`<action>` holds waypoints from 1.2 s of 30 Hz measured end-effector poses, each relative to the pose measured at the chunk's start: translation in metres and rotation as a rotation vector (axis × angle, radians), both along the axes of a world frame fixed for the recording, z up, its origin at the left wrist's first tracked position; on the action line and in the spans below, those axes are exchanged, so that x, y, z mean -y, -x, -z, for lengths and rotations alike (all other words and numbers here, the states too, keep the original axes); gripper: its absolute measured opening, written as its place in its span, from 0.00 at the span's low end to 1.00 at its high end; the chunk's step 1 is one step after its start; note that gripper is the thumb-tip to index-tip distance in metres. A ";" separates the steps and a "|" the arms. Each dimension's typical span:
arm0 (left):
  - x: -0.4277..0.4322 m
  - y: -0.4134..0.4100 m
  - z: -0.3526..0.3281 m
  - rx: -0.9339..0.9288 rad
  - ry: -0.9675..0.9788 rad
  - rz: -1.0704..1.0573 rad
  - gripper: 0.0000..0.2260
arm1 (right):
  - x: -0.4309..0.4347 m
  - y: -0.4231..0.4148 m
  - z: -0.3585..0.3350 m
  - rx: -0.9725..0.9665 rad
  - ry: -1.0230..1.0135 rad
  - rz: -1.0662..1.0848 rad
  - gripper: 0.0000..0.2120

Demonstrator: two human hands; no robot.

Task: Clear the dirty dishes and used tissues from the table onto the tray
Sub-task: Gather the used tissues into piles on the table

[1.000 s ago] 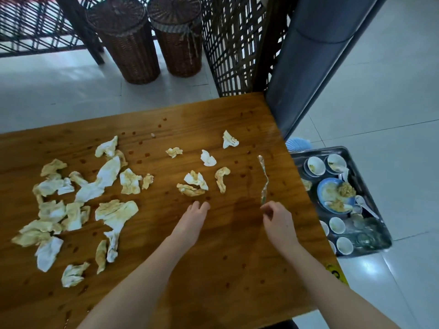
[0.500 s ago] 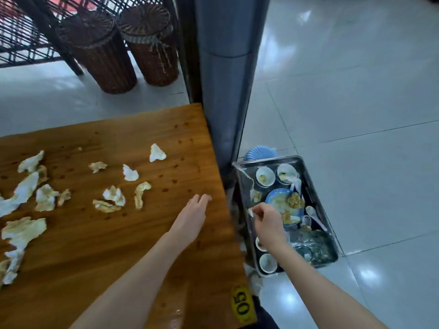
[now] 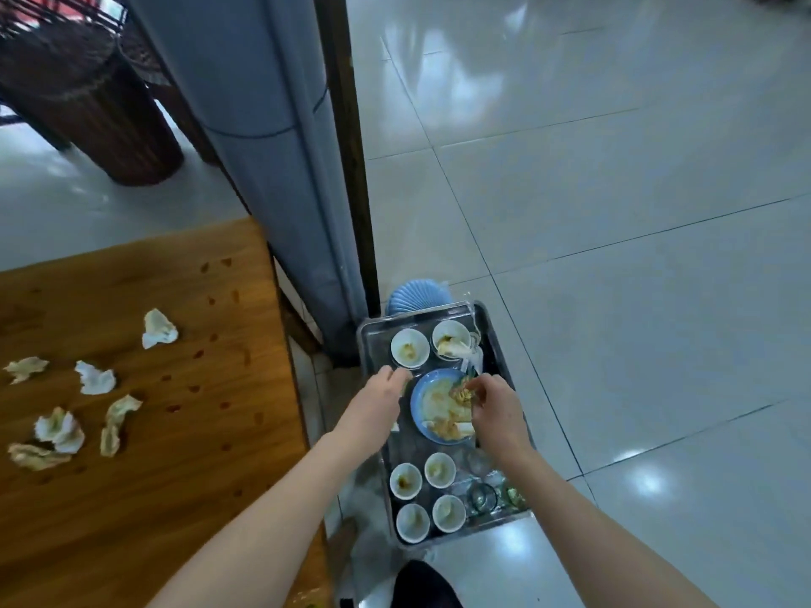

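Both hands are held over the dark rectangular metal tray (image 3: 491, 320) on the floor. Left hand (image 3: 376, 399) is spread flat, empty. Right hand (image 3: 493, 408) is pinched over the blue round plate (image 3: 428, 405); contents cannot be told. Crumpled stained white tissues (image 3: 94, 378) are left on the wooden table (image 3: 175, 454).
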State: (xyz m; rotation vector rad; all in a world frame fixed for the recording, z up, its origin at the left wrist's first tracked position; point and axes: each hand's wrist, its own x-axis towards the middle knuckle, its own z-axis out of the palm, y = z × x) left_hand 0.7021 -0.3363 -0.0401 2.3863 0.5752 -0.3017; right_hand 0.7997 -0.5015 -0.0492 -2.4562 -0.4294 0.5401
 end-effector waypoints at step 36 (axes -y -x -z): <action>0.005 0.030 0.018 -0.162 -0.177 0.175 0.34 | 0.004 0.027 -0.006 -0.014 0.069 -0.109 0.11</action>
